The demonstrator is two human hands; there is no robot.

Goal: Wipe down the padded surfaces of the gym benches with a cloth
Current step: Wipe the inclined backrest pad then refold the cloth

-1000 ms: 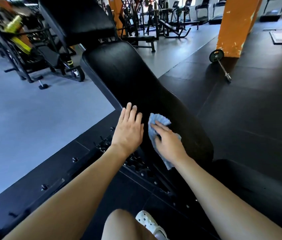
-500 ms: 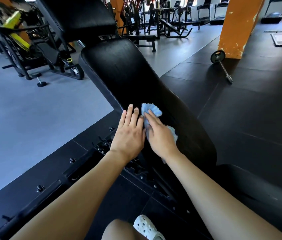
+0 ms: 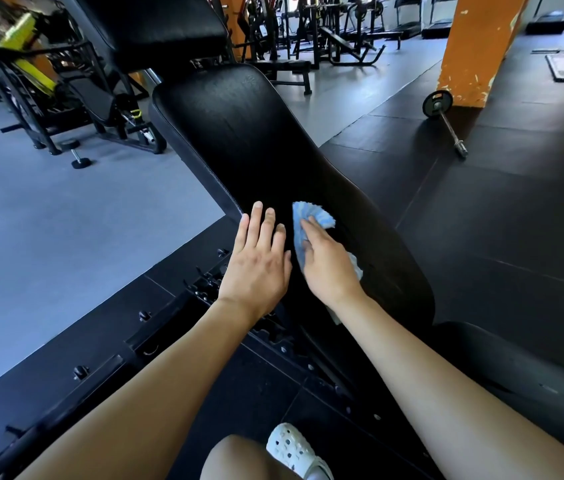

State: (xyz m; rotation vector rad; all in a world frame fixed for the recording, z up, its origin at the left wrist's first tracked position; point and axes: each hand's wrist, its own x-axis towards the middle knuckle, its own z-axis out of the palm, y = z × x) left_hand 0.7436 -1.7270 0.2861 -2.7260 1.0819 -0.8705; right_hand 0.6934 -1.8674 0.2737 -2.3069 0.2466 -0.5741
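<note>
Head view: the right hand presses a light blue cloth flat against the black padded backrest of the inclined gym bench, fingers laid over the cloth and holding it down rather than balled around it. The left hand lies open and flat on the pad's near edge, just beside the right hand, gripping nothing.

Compared with half a second ago, the two hands have drawn slightly apart: the left then touched the right at the fingers, and now a strip of black pad shows between them. The cloth sits a little further right on the pad, its ruffled edge fanning out past the right fingertips. A second ago the cloth hung lower, toward the pad's lower end.

Much of the cloth is hidden under the right palm; only a pale corner shows below the wrist. The bench frame under the forearms is dark and hard to read. The second pad above is cut off by the top edge. A white perforated clog and a bare knee are cropped at the bottom. A barbell lies by the orange pillar.
</note>
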